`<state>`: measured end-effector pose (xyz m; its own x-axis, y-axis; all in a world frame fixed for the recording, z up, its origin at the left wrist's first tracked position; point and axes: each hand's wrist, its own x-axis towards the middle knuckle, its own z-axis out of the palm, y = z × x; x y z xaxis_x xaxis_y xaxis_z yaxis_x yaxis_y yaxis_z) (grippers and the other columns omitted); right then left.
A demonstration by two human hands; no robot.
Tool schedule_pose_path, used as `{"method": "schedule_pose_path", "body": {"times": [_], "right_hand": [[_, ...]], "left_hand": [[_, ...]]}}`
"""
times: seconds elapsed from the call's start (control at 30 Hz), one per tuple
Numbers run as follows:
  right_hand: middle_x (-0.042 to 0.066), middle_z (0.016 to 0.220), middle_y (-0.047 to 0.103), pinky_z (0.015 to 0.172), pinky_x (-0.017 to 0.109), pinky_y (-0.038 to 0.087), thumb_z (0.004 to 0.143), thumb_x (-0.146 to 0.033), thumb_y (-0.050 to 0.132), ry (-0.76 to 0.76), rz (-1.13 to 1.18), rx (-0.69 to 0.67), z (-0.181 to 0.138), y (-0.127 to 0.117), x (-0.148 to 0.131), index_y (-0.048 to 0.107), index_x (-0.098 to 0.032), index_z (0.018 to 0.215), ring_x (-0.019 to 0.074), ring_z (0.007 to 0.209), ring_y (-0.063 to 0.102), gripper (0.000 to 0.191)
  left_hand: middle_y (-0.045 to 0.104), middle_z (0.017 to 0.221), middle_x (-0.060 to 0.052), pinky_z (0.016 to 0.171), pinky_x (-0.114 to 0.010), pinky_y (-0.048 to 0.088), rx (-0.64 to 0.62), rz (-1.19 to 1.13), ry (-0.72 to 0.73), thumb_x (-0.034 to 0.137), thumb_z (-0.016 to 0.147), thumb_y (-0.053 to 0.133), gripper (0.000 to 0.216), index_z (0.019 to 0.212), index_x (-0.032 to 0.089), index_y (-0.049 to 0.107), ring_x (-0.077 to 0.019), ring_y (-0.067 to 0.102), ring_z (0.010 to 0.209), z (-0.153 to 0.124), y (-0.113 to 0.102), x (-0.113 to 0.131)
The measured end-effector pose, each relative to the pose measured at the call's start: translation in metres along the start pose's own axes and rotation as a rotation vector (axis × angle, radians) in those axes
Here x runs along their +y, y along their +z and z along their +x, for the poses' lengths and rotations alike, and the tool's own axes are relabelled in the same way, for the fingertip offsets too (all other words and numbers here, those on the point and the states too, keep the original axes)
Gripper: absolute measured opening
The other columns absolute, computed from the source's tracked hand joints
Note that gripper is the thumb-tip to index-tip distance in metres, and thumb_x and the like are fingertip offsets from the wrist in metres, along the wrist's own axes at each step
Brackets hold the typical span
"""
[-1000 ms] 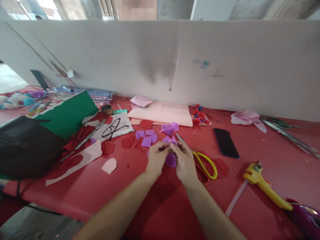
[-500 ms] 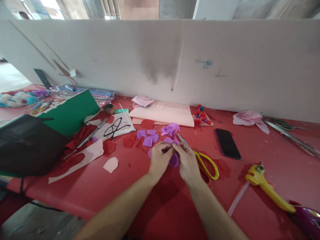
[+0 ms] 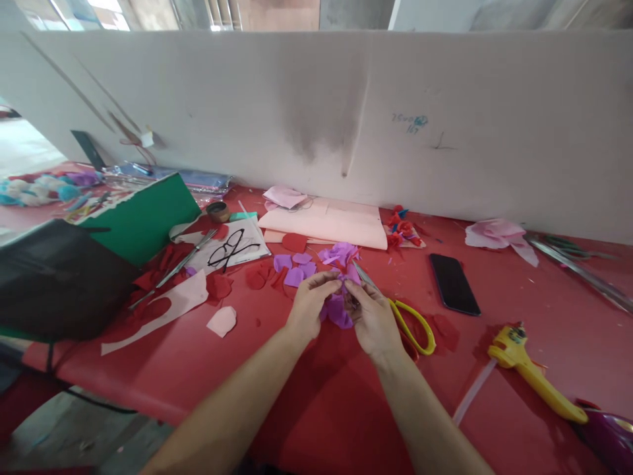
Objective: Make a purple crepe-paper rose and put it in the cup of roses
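Both hands meet over the middle of the red table, fingertips pinched together. My left hand (image 3: 312, 302) and my right hand (image 3: 372, 315) grip a small purple paper petal (image 3: 349, 272) between thumbs and forefingers. Part of it is hidden by the fingers. Below the hands lie more purple petals (image 3: 338, 314). A ruffled purple paper flower (image 3: 339, 253) is just beyond the fingertips. To the left, several loose purple petals (image 3: 294, 276) are spread beside red paper petals (image 3: 257, 276). Scissors with yellow handles (image 3: 418, 324) lie right next to my right hand.
Right of the hands are a black phone (image 3: 453, 284) and a yellow glue gun (image 3: 534, 379) with a glue stick in it. Eyeglasses (image 3: 231, 251), tweezers (image 3: 173, 267), a black bag (image 3: 59, 280) and a green box (image 3: 148, 221) occupy the left. Pink sheets (image 3: 326, 223) lie behind, before a white partition (image 3: 222, 105).
The fingers have shifted on the petal, and the right hand's fingers have curled slightly differently. More purple shows between and below the hands. The whole view has shifted slightly.
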<state>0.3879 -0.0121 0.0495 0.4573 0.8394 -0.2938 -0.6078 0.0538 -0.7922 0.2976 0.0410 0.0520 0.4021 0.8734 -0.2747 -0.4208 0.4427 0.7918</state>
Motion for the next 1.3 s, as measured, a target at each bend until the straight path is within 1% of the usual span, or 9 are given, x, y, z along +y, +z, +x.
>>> {"method": "schedule_pose_path", "body": {"times": [0.13, 0.27, 0.4, 0.47, 0.53, 0.67, 0.87, 1.13, 1.3], "right_hand": [[-0.004, 0.061, 0.062, 0.048, 0.017, 0.038, 0.056, -0.024, 0.083, 0.034, 0.03, -0.027, 0.0014, -0.0006, 0.0038, 0.069, -0.017, 0.069, 0.0051, 0.049, 0.048, 0.02], [-0.004, 0.058, 0.059, 0.048, 0.019, 0.039, 0.055, -0.024, 0.083, 0.019, 0.003, -0.024, 0.0015, 0.0001, 0.0061, 0.068, -0.018, 0.067, 0.0061, 0.049, 0.046, 0.02], [-0.004, 0.059, 0.06, 0.049, 0.02, 0.04, 0.055, -0.025, 0.083, 0.015, -0.011, -0.015, 0.0015, 0.0001, 0.0062, 0.068, -0.018, 0.067, 0.0069, 0.05, 0.048, 0.02], [-0.004, 0.06, 0.061, 0.048, 0.02, 0.04, 0.055, -0.025, 0.083, 0.013, -0.014, -0.014, 0.0016, -0.0002, 0.0057, 0.068, -0.018, 0.067, 0.0071, 0.05, 0.048, 0.02], [-0.004, 0.059, 0.061, 0.048, 0.021, 0.04, 0.056, -0.025, 0.082, 0.008, -0.016, -0.019, 0.0016, -0.0002, 0.0051, 0.068, -0.019, 0.067, 0.0075, 0.05, 0.049, 0.019], [-0.004, 0.057, 0.059, 0.048, 0.021, 0.04, 0.056, -0.025, 0.082, 0.015, -0.002, -0.028, 0.001, 0.0003, 0.0045, 0.068, -0.019, 0.066, 0.0077, 0.049, 0.048, 0.018], [-0.005, 0.058, 0.058, 0.047, 0.02, 0.036, 0.057, -0.025, 0.081, 0.017, 0.008, -0.046, 0.0007, 0.0004, 0.0041, 0.068, -0.02, 0.066, 0.0066, 0.049, 0.045, 0.016], [-0.006, 0.056, 0.057, 0.051, 0.021, 0.037, 0.058, -0.025, 0.08, -0.015, 0.012, -0.066, -0.0023, 0.0035, 0.0024, 0.066, -0.02, 0.065, 0.0063, 0.049, 0.045, 0.016], [-0.007, 0.056, 0.056, 0.05, 0.02, 0.037, 0.056, -0.023, 0.081, -0.022, 0.025, -0.057, -0.0025, 0.003, 0.0034, 0.066, -0.02, 0.065, 0.0055, 0.049, 0.046, 0.018]], "left_hand": [[0.058, 0.059, 0.003, 0.052, -0.019, 0.034, 0.027, -0.04, -0.039, 0.019, 0.056, 0.075, 0.016, 0.069, 0.015, 0.067, -0.0052, 0.047, 0.051, 0.0021, -0.0001, 0.001], [0.052, 0.053, 0.004, 0.048, -0.02, 0.033, 0.063, -0.114, -0.115, 0.023, 0.064, 0.068, 0.011, 0.062, 0.015, 0.061, -0.0066, 0.045, 0.047, 0.0061, -0.0018, -0.0008], [0.056, 0.058, 0.003, 0.049, -0.021, 0.035, 0.095, -0.217, -0.177, 0.022, 0.067, 0.063, 0.008, 0.069, 0.015, 0.062, -0.0073, 0.047, 0.048, 0.0094, -0.0039, -0.0025], [0.057, 0.06, 0.002, 0.05, -0.021, 0.036, 0.079, -0.248, -0.182, 0.022, 0.068, 0.063, 0.009, 0.073, 0.015, 0.062, -0.0074, 0.047, 0.048, 0.0093, -0.0043, -0.0024], [0.055, 0.058, 0.003, 0.05, -0.021, 0.036, 0.031, -0.248, -0.19, 0.018, 0.065, 0.065, 0.01, 0.074, 0.015, 0.062, -0.0072, 0.047, 0.047, 0.0082, -0.0043, -0.0022], [0.052, 0.052, 0.004, 0.051, -0.021, 0.036, -0.064, -0.184, -0.207, 0.007, 0.057, 0.068, 0.016, 0.068, 0.014, 0.06, -0.007, 0.046, 0.046, 0.0065, -0.0042, -0.0029], [0.053, 0.053, 0.003, 0.052, -0.021, 0.036, -0.078, -0.172, -0.178, 0.012, 0.054, 0.075, 0.017, 0.066, 0.014, 0.062, -0.0058, 0.044, 0.046, 0.0093, -0.0077, -0.0052], [0.058, 0.055, 0.002, 0.053, -0.021, 0.038, -0.099, -0.178, -0.166, 0.016, 0.052, 0.081, 0.022, 0.067, 0.014, 0.065, -0.0065, 0.049, 0.049, 0.0102, -0.0086, -0.0048], [0.057, 0.056, 0.002, 0.054, -0.023, 0.04, -0.111, -0.15, -0.164, 0.019, 0.051, 0.082, 0.023, 0.064, 0.013, 0.064, -0.0069, 0.048, 0.049, 0.0102, -0.0085, -0.0021]]}}
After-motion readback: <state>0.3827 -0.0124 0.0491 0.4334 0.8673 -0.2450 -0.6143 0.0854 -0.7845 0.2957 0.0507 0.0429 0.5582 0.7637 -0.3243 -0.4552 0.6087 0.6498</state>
